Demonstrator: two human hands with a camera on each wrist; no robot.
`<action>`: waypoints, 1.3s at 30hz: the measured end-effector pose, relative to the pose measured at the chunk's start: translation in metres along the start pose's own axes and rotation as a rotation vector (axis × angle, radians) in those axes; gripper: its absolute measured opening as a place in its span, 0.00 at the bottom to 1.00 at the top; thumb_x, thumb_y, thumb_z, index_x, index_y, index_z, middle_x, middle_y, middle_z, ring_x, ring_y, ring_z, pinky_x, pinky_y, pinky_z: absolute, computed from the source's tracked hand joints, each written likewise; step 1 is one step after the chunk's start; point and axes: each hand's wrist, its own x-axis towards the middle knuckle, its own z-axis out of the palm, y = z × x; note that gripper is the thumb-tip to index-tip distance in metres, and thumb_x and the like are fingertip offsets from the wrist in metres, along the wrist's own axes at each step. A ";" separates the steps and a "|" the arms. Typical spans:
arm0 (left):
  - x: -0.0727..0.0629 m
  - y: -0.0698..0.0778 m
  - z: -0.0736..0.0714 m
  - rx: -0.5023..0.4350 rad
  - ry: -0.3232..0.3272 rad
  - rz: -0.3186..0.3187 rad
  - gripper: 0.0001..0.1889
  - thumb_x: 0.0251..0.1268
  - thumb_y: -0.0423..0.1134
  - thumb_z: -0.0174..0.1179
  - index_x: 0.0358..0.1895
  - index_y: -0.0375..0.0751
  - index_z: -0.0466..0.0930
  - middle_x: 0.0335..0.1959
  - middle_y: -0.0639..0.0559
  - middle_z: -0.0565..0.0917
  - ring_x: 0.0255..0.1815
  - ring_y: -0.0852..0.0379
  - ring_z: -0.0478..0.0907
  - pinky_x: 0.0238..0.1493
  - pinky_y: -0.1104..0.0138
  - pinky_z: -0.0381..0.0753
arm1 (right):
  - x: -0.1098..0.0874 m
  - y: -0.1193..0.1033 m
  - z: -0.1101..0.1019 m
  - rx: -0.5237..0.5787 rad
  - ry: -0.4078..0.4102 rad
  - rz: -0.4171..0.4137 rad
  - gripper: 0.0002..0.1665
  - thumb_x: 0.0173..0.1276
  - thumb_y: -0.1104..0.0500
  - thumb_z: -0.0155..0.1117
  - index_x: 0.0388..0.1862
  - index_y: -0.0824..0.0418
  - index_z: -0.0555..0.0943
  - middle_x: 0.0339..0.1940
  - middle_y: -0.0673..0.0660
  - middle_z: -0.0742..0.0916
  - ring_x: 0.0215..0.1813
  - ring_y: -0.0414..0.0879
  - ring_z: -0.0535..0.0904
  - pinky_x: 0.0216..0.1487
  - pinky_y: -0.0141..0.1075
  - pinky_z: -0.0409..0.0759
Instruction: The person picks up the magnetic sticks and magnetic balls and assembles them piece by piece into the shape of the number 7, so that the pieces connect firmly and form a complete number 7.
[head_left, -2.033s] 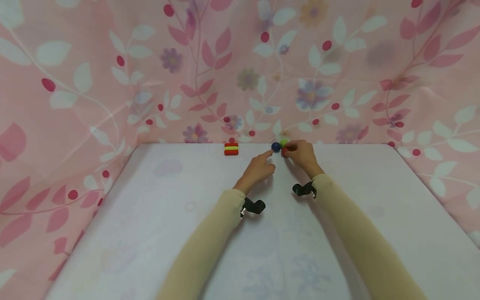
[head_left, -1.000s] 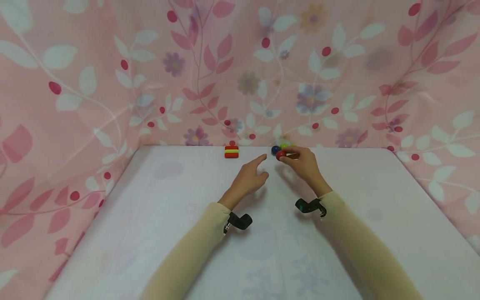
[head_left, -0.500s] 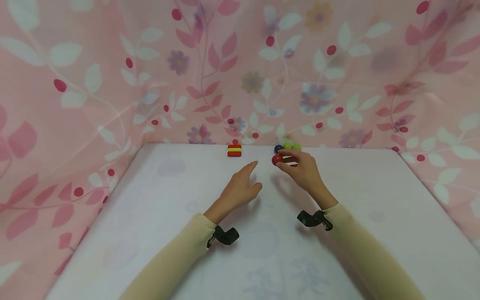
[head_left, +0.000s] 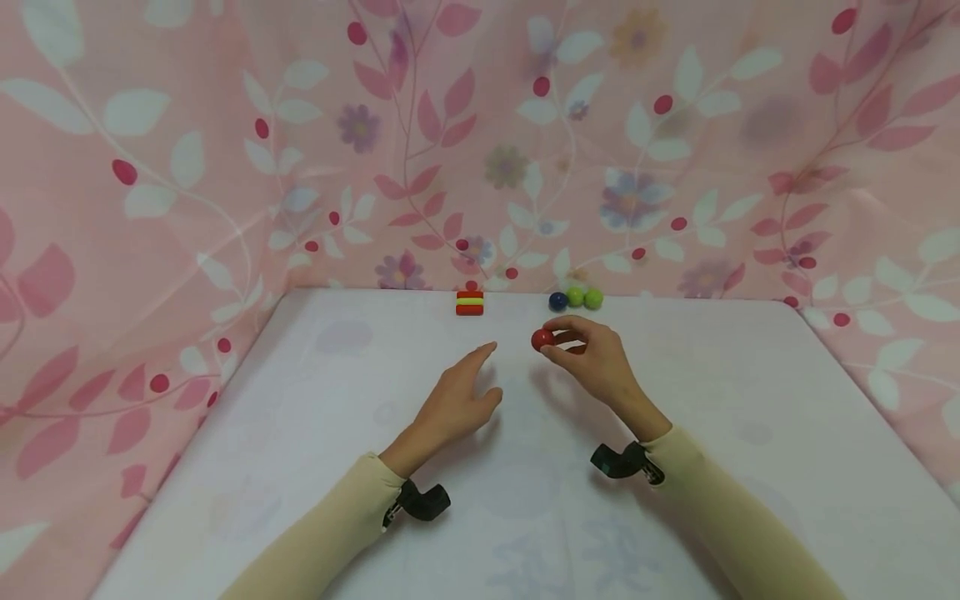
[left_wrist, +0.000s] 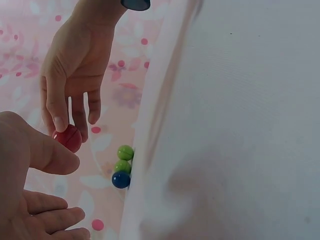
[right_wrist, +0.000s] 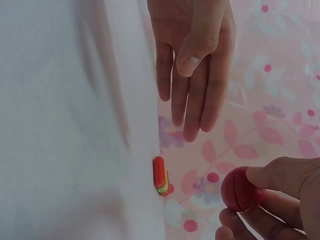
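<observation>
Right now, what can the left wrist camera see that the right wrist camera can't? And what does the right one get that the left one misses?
Only the left wrist view shows the blue ball and the two green balls.

Only the right wrist view shows the striped red-and-yellow thing.

Both show the red ball pinched in the right hand, the left hand, the white table and the pink flowery cloth.
</observation>
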 end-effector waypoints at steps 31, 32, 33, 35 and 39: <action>-0.037 -0.036 -0.017 -0.009 0.064 0.014 0.32 0.69 0.34 0.63 0.75 0.36 0.69 0.73 0.44 0.73 0.76 0.45 0.66 0.73 0.46 0.63 | -0.032 -0.017 0.074 0.127 -0.145 -0.075 0.15 0.65 0.65 0.77 0.49 0.61 0.83 0.43 0.51 0.89 0.45 0.47 0.85 0.45 0.43 0.85; -0.037 -0.037 -0.016 -0.011 0.071 0.022 0.31 0.69 0.35 0.64 0.75 0.36 0.70 0.72 0.45 0.74 0.74 0.45 0.68 0.72 0.47 0.64 | -0.032 -0.017 0.077 0.122 -0.154 -0.086 0.15 0.65 0.66 0.77 0.48 0.61 0.83 0.43 0.51 0.89 0.45 0.47 0.85 0.45 0.43 0.85; -0.037 -0.038 -0.015 -0.016 0.076 0.031 0.31 0.68 0.34 0.64 0.74 0.36 0.71 0.72 0.45 0.75 0.73 0.45 0.69 0.71 0.47 0.65 | -0.033 -0.016 0.079 0.118 -0.161 -0.098 0.15 0.65 0.66 0.76 0.48 0.62 0.83 0.43 0.52 0.89 0.45 0.47 0.85 0.44 0.43 0.85; -0.037 -0.040 -0.013 -0.029 0.084 0.049 0.30 0.67 0.33 0.64 0.73 0.35 0.73 0.70 0.45 0.77 0.71 0.44 0.72 0.70 0.47 0.68 | -0.034 -0.014 0.082 0.107 -0.169 -0.113 0.14 0.64 0.67 0.76 0.47 0.62 0.83 0.43 0.52 0.88 0.44 0.48 0.85 0.44 0.43 0.85; -0.037 -0.045 -0.008 -0.055 0.072 0.094 0.28 0.66 0.30 0.65 0.71 0.34 0.75 0.67 0.44 0.79 0.67 0.43 0.76 0.67 0.48 0.72 | -0.038 -0.009 0.086 0.075 -0.185 -0.111 0.14 0.64 0.67 0.77 0.46 0.62 0.84 0.41 0.51 0.88 0.43 0.46 0.85 0.43 0.40 0.85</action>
